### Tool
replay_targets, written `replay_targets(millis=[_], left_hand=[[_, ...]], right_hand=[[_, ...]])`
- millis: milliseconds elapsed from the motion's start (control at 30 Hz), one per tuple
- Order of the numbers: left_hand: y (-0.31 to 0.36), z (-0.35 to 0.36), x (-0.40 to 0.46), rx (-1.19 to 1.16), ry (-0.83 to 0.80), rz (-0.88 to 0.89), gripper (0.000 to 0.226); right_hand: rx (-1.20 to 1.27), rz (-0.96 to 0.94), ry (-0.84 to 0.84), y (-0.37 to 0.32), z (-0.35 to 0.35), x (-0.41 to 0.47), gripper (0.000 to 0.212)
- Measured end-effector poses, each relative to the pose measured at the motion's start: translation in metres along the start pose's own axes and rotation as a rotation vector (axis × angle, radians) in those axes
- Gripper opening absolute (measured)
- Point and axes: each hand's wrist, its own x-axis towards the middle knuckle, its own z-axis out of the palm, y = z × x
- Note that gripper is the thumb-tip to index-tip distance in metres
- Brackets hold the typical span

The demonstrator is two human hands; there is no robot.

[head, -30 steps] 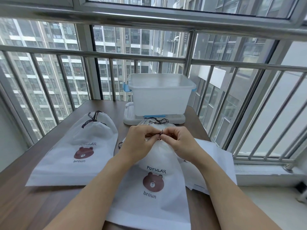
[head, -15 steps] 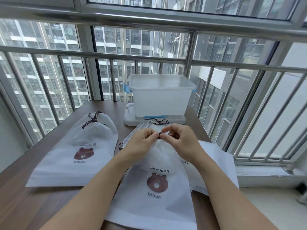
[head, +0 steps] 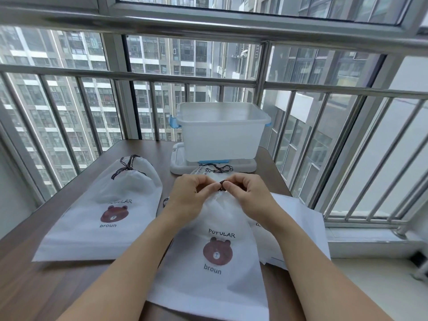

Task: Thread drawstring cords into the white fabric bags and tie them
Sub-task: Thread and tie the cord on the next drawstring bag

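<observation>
**Both hands pinch a dark cord at the gathered mouth of the near bag**

The left hand (head: 192, 195) and the right hand (head: 249, 195) meet over the puckered top of the middle bag (head: 213, 269), a white fabric bag printed with "POPULAR", a brown bear face and "broun". Thumb and forefinger of each hand are curled in and nip the dark drawstring cord (head: 221, 183) between them, with the fingertips almost touching; the other fingers are folded loosely. The bag lies flat on the wooden table (head: 30, 286), its bottom edge close to the table's near edge.

Three groups of bags can be counted. A second printed bag (head: 102, 218) lies toward the table's left edge, its mouth already drawn shut with a knotted dark cord (head: 126, 167); it sits well apart from the hands, with bare wood on its left and far sides. To the right, a stack of flat white bags (head: 298, 225) is partly under the middle bag and overhangs the table's right edge; how many are in it cannot be told.

At the far edge stands one translucent plastic storage box (head: 220, 133) with blue latches, resting on its white lid (head: 178, 164). A loose tangle of dark cords (head: 217, 169) lies just in front of the lid, near the fingers. A strip of bare wood runs between the two printed bags. A metal railing (head: 139, 76) with upright bars closes off the far and right sides of the table.
</observation>
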Motion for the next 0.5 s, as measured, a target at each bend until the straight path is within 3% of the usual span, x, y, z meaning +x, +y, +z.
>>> replay_targets(millis=[167,500], left_hand=[[0.0,-0.003,0.002,-0.097,-0.043,0.033,0.007],[0.002,-0.004,-0.002,-0.042,-0.064,0.112,0.022]], right_hand=[[0.532,0.252,-0.232,-0.006,-0.006,-0.003,0.025],[0.62,0.462,-0.256,0.005,-0.009,0.0,0.014]])
